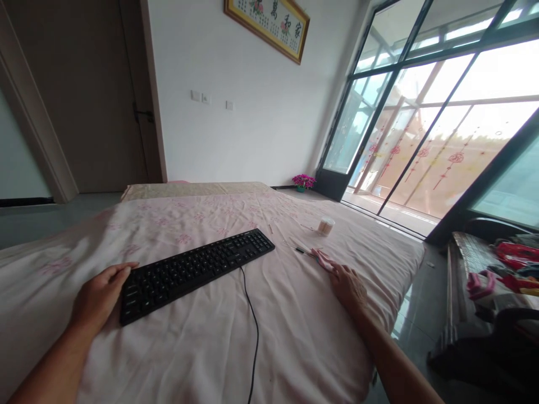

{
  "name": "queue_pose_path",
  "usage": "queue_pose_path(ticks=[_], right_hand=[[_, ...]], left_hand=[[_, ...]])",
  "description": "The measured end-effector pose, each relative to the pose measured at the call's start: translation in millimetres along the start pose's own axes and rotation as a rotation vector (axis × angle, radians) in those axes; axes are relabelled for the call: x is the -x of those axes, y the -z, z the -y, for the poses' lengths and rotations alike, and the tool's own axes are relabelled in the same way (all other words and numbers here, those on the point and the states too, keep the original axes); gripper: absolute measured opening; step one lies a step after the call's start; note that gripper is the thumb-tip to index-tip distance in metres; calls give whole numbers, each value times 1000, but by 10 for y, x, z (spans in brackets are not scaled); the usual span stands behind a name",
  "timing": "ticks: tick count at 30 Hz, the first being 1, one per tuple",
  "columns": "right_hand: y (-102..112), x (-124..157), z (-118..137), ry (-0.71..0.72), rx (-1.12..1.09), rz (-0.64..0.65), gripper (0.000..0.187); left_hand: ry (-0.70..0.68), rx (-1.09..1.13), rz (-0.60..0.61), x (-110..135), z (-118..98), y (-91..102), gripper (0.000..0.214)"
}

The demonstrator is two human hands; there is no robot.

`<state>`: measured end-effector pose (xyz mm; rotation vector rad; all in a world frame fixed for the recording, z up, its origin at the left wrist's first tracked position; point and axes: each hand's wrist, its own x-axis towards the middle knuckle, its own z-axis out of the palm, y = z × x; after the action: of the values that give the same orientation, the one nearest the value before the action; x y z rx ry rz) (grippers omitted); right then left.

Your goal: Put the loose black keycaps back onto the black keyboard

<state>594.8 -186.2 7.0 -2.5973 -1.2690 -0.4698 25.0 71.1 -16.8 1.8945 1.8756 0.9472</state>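
Observation:
A black computer keyboard (197,269) lies slantwise on the pale pink bed sheet. Its left end is held by my left hand (99,294), with the thumb and fingers closed at the corner. To the right, my right hand (348,285) rests low over the sheet, its fingertips closed on a small pink cloth (322,260). Just beyond that cloth lies a thin stick-like tool with a dark part (301,250). Farther off stands a small clear round tub (325,226) that appears to hold cotton swabs. A loose swab (271,229) lies past the keyboard's right end.
The keyboard's black cable (256,336) runs toward me over the wrinkled sheet (202,359). At right, a bench (461,280) bears clothes, beside tall glass doors (404,140). A pot of magenta flowers (303,181) stands on the floor beyond the bed.

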Motion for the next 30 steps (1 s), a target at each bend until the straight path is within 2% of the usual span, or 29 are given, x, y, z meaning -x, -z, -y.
queue_pose_path(ticks=[3, 20, 30], right_hand=[[-6, 98, 18, -16, 58, 28, 38], [-49, -17, 56, -49, 105, 55, 47], [-109, -49, -22, -75, 112, 55, 47]], left_hand=[[46, 105, 47, 0, -12, 15, 38], [33, 118, 18, 99, -125, 88, 38], [-84, 74, 56, 81, -113, 41, 36]])
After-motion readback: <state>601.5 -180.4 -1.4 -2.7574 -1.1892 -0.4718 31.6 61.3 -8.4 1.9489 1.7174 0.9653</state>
